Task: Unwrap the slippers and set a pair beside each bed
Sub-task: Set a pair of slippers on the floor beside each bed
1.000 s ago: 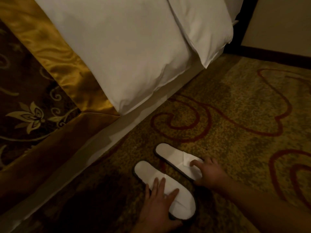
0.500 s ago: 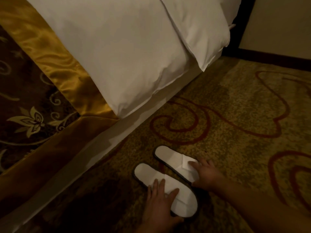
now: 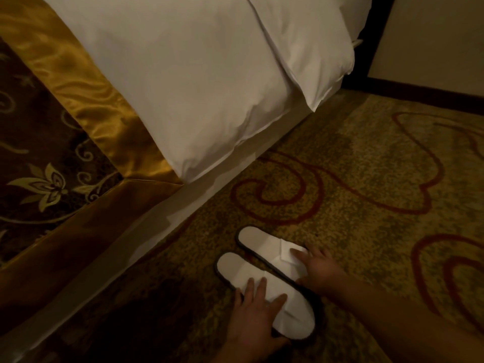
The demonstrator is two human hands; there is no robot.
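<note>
Item: pair of white slippers, flat on the carpet (image 3: 366,163) beside the bed (image 3: 183,197), lying side by side, parallel, just apart
- Near slipper (image 3: 235,268): white with a dark sole edge, rounded heel end pointing toward the bed, toe end toward the person; strap band folded flat across its upper
- Far slipper (image 3: 258,242): same make, set a little further from the person, its toe end partly covered by a hand; a creased white band shows across the upper

Hands:
- Left hand (image 3: 252,320): palm down on the near slipper, fingers spread and laid flat over the band; grip wide, pressing rather than clasping
- Right hand (image 3: 318,271): resting on the toe end of the far slipper, forefinger stretched onto the white band, thumb at the slipper's edge; grip loose and part open, whether it pinches the band cannot be told

Surroundings:
- Bed: white base edge running diagonally, close to the slippers but not touching them
- White duvet (image 3: 183,82) hanging over the bed edge, a white pillow (image 3: 309,48) overlapping it
- Gold satin runner (image 3: 86,95) with a dark floral panel (image 3: 39,174)
- Carpet: olive-gold, red scroll pattern
- Dark skirting board (image 3: 424,90) under a pale wall (image 3: 432,40)
- Lighting dim; fine detail of the slipper fabric not readable
</note>
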